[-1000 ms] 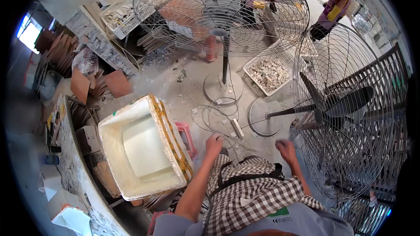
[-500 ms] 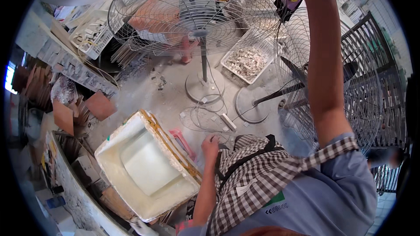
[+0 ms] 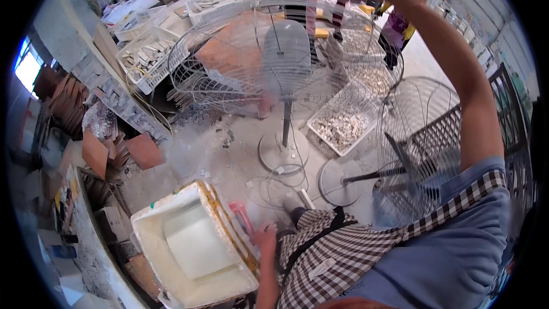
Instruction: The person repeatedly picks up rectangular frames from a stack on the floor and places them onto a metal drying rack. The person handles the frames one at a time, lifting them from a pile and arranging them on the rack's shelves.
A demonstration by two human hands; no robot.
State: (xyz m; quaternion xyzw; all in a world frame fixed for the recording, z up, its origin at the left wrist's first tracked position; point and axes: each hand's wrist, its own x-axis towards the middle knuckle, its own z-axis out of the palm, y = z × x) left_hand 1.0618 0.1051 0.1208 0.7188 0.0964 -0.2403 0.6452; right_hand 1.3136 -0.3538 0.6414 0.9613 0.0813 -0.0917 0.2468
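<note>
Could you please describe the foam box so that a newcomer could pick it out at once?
From the wire-caged fan at top centre, look down to the person's left hand. Just left of that hand sits the foam box, whitish and open-topped. Unlike the lattice-sided baskets farther up, it has solid walls and yellow-brown tape along its right side.

There are two fans [image 3: 287, 60], one foam box [image 3: 154, 246]
</note>
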